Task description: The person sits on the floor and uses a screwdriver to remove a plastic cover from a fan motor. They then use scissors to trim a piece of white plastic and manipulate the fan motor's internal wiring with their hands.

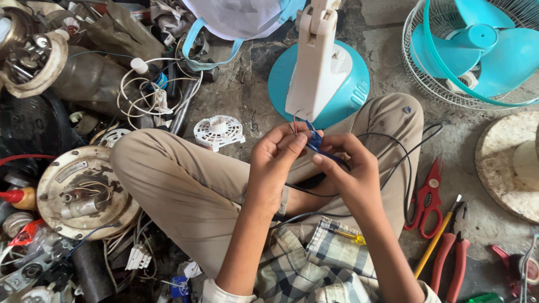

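While the round rusty metal motor plate point(84, 191) and the tangle of white cable point(151, 92) lie off to the left among the scrap on the floor, the work sits in the middle, above the person's crossed legs in tan trousers point(185, 185). The left hand point(275, 160) has its fingers closed, pinching the thin red and dark wire ends point(295, 124) that come out of the white plastic fan stand point(315, 62) on its teal round base point(353, 92). Just beside it, touching, the right hand point(351, 168) holds a pinching grip on the strip of blue insulating tape point(315, 141) at the joint, with the black cord point(404, 151) looping away over the right knee. To do this well, I judge the left hand should hold the wires taut and steady while the right keeps the tape tight, each turn overlapping, with no bare metal showing. Further right on the floor lie red-handled snips point(426, 196), a yellow-handled screwdriver point(435, 241), red-handled pliers point(452, 255), and the teal fan blade in its white wire cage point(477, 45).
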